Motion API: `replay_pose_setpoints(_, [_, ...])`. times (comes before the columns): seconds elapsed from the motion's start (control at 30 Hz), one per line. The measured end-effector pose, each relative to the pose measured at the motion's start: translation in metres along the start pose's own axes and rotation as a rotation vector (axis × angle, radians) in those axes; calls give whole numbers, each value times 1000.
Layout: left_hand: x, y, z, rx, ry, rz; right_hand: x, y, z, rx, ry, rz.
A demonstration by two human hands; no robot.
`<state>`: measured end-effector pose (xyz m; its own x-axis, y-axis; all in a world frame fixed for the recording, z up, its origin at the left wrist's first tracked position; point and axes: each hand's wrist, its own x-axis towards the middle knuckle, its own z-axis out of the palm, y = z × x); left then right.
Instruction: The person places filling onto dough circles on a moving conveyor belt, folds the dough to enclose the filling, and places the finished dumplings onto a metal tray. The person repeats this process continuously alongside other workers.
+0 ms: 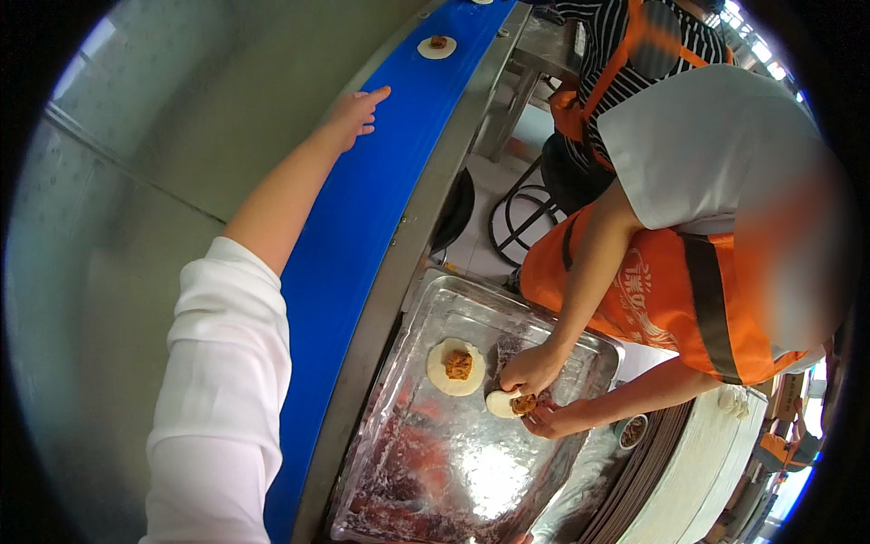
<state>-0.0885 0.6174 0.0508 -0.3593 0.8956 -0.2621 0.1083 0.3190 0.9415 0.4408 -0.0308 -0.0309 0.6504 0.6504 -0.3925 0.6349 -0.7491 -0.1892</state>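
Note:
My left hand (352, 120) reaches out over the blue conveyor belt (349, 245), its forearm in a white sleeve. The index finger points ahead with an orange-brown stain at its tip; the other fingers are loosely bent and hold nothing I can see. Beyond the fingertip, apart from it, a round dough wrapper (426, 51) with brown filling (439, 42) lies on the belt. My right hand is not in view. At right, a co-worker's hands (536, 392) fold a filled dough wrapper (500, 404) over the metal tray (399, 444). A flat dough wrapper (439, 374) with filling lies there too.
A metal rail (399, 231) edges the belt's right side, and a grey metal surface (154, 263) lies left. The co-worker wears an orange apron (625, 281). Beyond sits a person in a striped top (605, 41). A small bowl (631, 432) and stacked brown boards (639, 476) are right.

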Motion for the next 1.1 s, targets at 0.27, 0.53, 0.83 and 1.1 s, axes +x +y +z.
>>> replay_pose_setpoints(0.27, [22, 2, -6, 15, 58, 32, 0, -2, 2, -16, 2, 79])
replay_pose_setpoints(0.53, [40, -6, 10, 52, 87, 175, 14, -15, 15, 9, 7, 129])
replay_pose_setpoints(0.83, [46, -18, 10, 174, 235, 63, 40, -28, 29, 20, 23, 77])
replay_pose_setpoints(1.1, [61, -29, -5, 92, 29, -59, 34, -29, 25, 13, 36, 55])
